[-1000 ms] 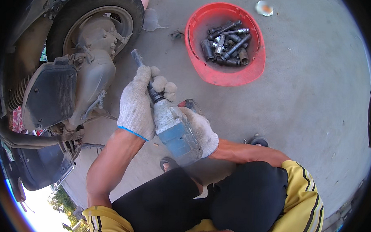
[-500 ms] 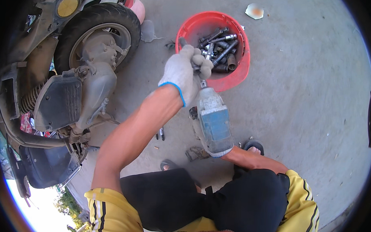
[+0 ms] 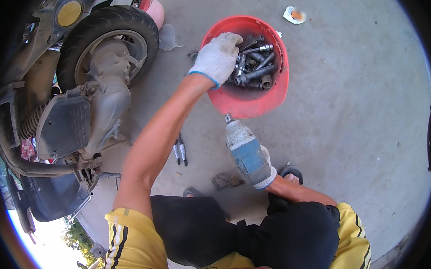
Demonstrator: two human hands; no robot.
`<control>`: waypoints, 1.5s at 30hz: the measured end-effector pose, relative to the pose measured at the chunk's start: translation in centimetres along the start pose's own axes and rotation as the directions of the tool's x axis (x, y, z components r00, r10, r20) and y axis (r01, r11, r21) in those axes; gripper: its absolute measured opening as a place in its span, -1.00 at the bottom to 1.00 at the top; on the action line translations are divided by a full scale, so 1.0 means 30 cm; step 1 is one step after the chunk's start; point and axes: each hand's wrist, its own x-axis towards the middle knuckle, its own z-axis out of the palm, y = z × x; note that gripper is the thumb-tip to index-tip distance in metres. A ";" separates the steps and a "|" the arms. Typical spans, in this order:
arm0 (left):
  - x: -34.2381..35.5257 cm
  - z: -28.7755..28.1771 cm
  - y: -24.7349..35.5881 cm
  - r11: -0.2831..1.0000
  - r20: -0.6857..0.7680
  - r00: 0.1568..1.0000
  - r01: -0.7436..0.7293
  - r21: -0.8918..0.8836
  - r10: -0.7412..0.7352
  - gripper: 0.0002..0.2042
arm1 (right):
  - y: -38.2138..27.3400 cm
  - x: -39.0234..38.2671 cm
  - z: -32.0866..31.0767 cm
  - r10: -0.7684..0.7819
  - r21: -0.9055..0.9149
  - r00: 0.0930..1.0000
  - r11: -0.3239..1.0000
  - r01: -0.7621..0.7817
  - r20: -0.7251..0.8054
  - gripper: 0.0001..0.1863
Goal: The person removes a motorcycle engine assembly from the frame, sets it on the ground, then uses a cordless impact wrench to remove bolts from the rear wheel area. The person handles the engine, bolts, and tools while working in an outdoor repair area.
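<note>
An upturned red hard hat (image 3: 247,108) on the ground holds a heap of dark metal sockets and extension bars (image 3: 257,65). Over its left side is my left hand (image 3: 215,59) in a white knitted glove, fingers curled inward. The fingertips are partly hidden, so anything in them cannot be made out. Below the hat's near rim, my gloved right hand (image 3: 268,166) grips a worn blue-and-grey impact wrench (image 3: 248,156). The bare square drive at its tip points up toward the hat. The wrench's body hides most of the right hand's fingers.
A dusty scooter with its rear wheel (image 3: 109,50) stands along the left side. Two pen-like tools (image 3: 180,152) lie on the concrete near my left forearm. A dark brown object (image 3: 227,181) lies between my feet. A whitish scrap (image 3: 294,15) is beyond the hat.
My left hand has left the wrench's tip and moved up over the hat's left side. The wrench has drawn back slightly toward me, its tip tilting left and now uncovered.
</note>
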 end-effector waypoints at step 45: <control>-0.717 -0.543 0.149 0.289 0.283 0.563 0.717 -0.634 -0.776 -0.78 | 0.234 0.244 0.215 0.011 -0.309 0.963 -0.946 0.098 0.270 -0.69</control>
